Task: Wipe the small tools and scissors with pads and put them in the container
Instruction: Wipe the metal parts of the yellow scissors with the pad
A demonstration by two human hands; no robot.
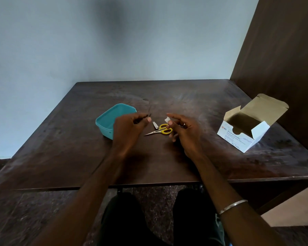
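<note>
Dark wood worktop (167, 157): it carried everything, the tools lying near its middle.
Left hand (127, 129): its grip was closed on a thin dark tool (146, 116), probably tweezers, whose tip poked out past the thumb towards the far edge; the blur made the kind hard to confirm.
Right hand (183, 132): its grip pinched a small white pad (167, 119) between thumb and forefinger, the other fingers loosely spread.
Key relation: pad and thin tool were held apart above the worktop, the pad lying to the right of the tool tip; the tool's long axis ran from the left palm up and rightwards, so the pad would likely have to meet it from the right side.
Scissors (160, 130): yellow-handled with slim steel blades, they lay flat beneath the gap between the hands, blades pointing to the worktop's left side and handles just beside the right thumb; the right hand was nearer.
Nail clipper (155, 125): small and silver, it lay just beyond the scissors, touching or nearly touching the handles.
Teal container (112, 119): open and seemingly empty, it sat left of the tools, partly behind the left hand.
Alcohol swab box (245, 132): white, its flap open, near the right edge.
</note>
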